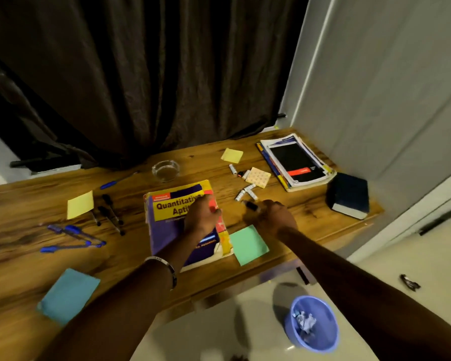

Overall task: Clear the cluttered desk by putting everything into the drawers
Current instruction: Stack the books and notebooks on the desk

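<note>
Desk (130,259): wooden, cluttered. Book (177,225): purple-yellow cover, flat at desk centre. Book stack (296,162): far right corner, dark block (349,195) beside it. Left hand (202,217): lies on the book, fingers curled at its right edge. Right hand (271,217): pinches a dark marker (251,205) just right of the book, near scattered batteries (246,192). Pens (73,237): left side.
</note>
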The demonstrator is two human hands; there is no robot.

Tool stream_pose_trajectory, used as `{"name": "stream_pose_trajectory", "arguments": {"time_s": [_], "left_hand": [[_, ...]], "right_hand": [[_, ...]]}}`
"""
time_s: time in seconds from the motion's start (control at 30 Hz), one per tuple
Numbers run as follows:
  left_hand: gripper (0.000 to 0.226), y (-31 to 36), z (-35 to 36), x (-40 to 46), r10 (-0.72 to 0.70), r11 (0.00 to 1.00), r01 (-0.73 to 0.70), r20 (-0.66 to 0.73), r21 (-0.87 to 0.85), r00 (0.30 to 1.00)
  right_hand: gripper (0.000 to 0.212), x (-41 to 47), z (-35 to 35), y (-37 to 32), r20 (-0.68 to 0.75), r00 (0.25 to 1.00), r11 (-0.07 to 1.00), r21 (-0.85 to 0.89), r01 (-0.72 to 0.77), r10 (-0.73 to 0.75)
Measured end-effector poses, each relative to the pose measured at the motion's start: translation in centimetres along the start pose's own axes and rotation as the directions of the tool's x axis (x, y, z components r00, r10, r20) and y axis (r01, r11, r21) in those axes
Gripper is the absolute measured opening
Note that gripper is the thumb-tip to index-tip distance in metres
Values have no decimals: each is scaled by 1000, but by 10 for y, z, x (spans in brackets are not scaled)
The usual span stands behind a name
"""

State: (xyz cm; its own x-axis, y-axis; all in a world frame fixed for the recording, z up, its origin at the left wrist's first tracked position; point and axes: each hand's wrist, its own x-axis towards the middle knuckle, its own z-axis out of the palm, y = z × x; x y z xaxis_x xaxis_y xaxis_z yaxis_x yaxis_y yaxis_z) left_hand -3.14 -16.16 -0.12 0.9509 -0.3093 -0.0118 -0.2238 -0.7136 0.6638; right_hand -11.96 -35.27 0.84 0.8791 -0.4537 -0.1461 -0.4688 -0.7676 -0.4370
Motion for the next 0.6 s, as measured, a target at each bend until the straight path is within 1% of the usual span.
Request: {"name": "stream_pose_trajectory", "arguments": {"time_s": [0.1,0.17,0.2,0.27,0.3,0.4,0.6], "left_hand": [[42,35,22,5,12,1000,-10,62,-27,998],[37,57,39,10,35,999,-32,92,-34,995],[35,69,49,13,37,995,-26,117,-92,992],[38,87,72,23,40,978,-5,166,-207,985],[41,95,86,29,32,974,11,187,-226,982],[42,121,123,43,31,975,24,238,-223,971],[36,188,181,57,43,947,51,284,-317,958]], "right_hand": [[37,-1,-20,32,9,999,998,-34,-47,47],[42,2,-31,57,-31,995,994,-41,-100,99],[42,4,-37,69,-44,993,992,-52,-113,111],[43,9,-49,92,-63,990,990,-52,-129,125],[43,12,-55,105,-71,989,990,-42,-137,133],[41,20,-72,139,-117,981,986,-37,-162,157],[39,41,-108,209,-248,947,979,23,-203,202]]}}
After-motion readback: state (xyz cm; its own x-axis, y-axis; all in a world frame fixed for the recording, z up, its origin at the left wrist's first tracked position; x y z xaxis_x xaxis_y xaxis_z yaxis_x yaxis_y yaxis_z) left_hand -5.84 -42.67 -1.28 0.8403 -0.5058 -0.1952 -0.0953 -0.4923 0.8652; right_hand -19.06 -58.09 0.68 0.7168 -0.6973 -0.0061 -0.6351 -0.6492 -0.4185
